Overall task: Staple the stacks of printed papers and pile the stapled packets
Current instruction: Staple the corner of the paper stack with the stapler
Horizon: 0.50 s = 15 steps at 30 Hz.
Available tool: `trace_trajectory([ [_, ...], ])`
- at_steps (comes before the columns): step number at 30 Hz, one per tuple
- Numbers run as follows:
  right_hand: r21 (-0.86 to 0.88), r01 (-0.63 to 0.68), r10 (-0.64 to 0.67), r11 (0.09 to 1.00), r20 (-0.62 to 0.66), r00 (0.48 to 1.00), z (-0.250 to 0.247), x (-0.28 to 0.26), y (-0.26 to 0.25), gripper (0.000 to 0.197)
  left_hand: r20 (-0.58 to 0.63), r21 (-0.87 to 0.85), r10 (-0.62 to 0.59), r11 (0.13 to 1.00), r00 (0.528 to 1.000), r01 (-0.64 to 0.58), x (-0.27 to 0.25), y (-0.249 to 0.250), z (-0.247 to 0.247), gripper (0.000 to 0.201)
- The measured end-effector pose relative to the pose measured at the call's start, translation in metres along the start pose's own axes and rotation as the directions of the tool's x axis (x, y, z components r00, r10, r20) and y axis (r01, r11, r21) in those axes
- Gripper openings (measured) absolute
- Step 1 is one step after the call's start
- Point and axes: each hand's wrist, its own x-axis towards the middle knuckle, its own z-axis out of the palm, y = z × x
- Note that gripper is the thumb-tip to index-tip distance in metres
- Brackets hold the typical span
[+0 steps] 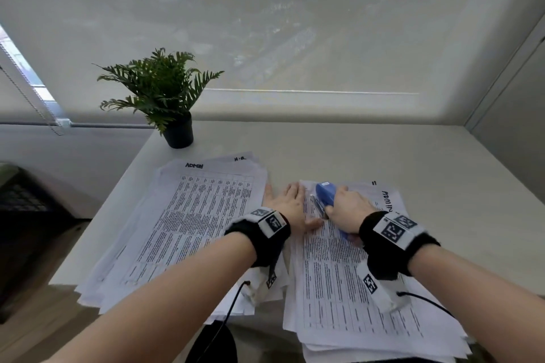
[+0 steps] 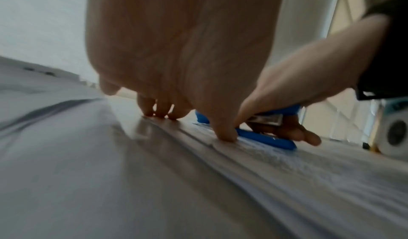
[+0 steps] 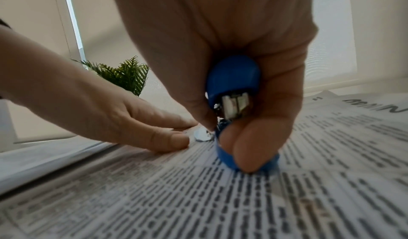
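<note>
1. Head view, lower right of the frame: the right hand (image 1: 348, 209) is wrapped around a blue stapler (image 1: 326, 194), fingers curled over the top and thumb down the side, so it's clearly gripping it.
2. The stapler sits at the upper left corner of the right-hand paper stack (image 1: 354, 289), with its nose pointing toward the top of the frame. In the right wrist view the stapler (image 3: 234, 78) looks partly open: blue top, metal magazine showing, blue base resting on the printed sheet.
3. The left hand (image 1: 287, 203) is just left of the stapler, flat and spread out, fingers straight. It presses on the left edge of that same stack, with the fingertips reaching past the paper onto the bare surface (image 1: 324, 150).
4. From the left wrist view, the left hand's fingertips (image 2: 223, 134) touch the paper edge right beside the blue stapler base (image 2: 264, 139). Pretty blurry there, so I can't tell how many sheets are between the stapler's halves.
5. A second, messier pile of printed papers (image 1: 182, 224) lies in the lower left-centre of the head view, with "ADMIN" handwritten at the top. It's just beside the right stack, and their near edges look like they overlap under the left wrist.
6. A small green potted plant (image 1: 174, 103) in a black pot stands above the left pile, near the back edge of the surface.
7. Both wrists wear black bands with tag markers.
</note>
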Motion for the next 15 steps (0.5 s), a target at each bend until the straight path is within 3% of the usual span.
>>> trace_trajectory([
  [4,-0.022,0.036,-0.037,0.999,-0.014,0.999,0.0003,-0.0003,0.0,0.038,0.058,0.111,-0.068,0.992,0.996,0.061,0.0058,0.0022,0.0016,0.099],
  [15,-0.057,0.043,-0.047,0.997,-0.075,0.996,0.0038,0.0025,-0.0038,0.032,0.051,0.179,-0.107,0.979,0.993,0.096,0.0086,0.0043,0.0031,0.095],
])
